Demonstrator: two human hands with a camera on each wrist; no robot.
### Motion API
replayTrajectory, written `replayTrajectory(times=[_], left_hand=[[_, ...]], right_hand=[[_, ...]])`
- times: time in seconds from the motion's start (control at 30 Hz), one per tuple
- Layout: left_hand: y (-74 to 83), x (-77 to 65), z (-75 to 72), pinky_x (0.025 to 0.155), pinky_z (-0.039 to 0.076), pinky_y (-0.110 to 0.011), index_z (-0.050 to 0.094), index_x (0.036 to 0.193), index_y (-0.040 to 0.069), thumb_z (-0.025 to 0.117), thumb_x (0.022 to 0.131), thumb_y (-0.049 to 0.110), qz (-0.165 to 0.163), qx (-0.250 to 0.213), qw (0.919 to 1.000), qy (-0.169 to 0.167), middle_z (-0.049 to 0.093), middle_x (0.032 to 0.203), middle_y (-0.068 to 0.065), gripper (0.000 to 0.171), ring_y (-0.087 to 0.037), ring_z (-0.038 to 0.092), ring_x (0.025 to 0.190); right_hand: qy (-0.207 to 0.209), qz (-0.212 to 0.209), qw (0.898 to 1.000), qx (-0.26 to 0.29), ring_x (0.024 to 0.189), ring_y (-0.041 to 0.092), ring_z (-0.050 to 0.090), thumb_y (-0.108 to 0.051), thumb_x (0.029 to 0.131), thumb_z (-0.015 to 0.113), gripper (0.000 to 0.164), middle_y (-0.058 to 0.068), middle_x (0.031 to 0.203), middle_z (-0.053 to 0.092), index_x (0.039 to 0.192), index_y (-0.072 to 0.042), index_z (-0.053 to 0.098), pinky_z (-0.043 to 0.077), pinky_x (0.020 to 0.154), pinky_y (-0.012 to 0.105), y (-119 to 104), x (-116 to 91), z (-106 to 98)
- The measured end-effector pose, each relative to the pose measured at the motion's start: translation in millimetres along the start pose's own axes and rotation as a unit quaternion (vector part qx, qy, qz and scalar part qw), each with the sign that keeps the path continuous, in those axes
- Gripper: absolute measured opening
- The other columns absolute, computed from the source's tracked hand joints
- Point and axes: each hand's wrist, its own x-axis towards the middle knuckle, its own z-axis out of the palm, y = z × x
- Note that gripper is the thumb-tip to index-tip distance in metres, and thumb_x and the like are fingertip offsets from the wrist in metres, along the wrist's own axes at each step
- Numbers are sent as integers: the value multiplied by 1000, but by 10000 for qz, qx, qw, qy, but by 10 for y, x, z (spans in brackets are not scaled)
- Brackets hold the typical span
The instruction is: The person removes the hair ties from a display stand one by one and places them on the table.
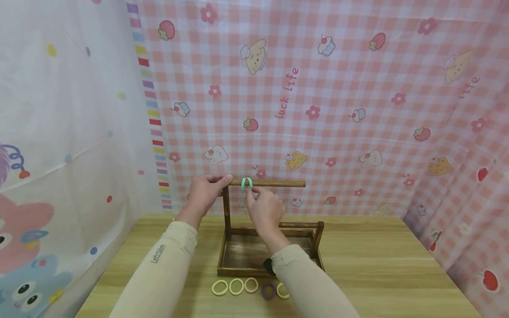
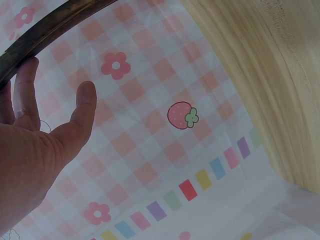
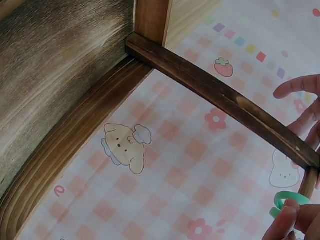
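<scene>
A mint-green hair tie (image 1: 247, 183) loops around the horizontal wooden rod (image 1: 278, 183) of a dark brown stand, left of its middle. My right hand (image 1: 267, 212) pinches it from below between thumb and fingertips; in the right wrist view the green band (image 3: 292, 197) shows above the thumb. At the rod's left end, my left hand (image 1: 204, 192) rests against the top of the upright post (image 1: 226, 212). In the left wrist view its fingertips (image 2: 29, 67) touch the dark wood, while the thumb stands apart from it.
The stand's tray base (image 1: 238, 271) sits on the wooden table (image 1: 366, 265), with a low side rail (image 1: 302, 225) at the right. Several hair ties lie before it, including a yellow one (image 1: 213, 291) and a purple one (image 1: 262, 291). A checked curtain (image 1: 338, 79) hangs behind.
</scene>
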Motion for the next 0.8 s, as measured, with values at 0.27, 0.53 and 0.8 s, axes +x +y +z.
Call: replayTrajectory(times=[0.27,0.53,0.8], left_hand=[[24,-15,10,116,51,-55,70,142,16,73,100,54,5,-39,10000,-62,69,144,-11,57,-34,75,120],[24,-27,-13,117,50,-56,70,142,15,72,100,54,-20,-71,9999,-73,68,144,-11,57,-35,75,120],[23,-31,-12,119,47,-57,68,143,15,72,100,55,-43,-37,9999,-99,67,146,-12,60,-35,74,121]], right_hand=[[97,10,10000,-6,53,20,66,-38,98,77,24,1,73,80,103,-17,87,36,43,25,109,27,-60],[-26,-85,9998,-169,44,12,55,-40,103,72,28,1,71,79,108,-16,86,28,39,23,288,58,-208],[171,-311,9992,-164,44,11,59,-39,103,73,29,3,73,79,104,-13,86,30,37,21,538,101,-329]])
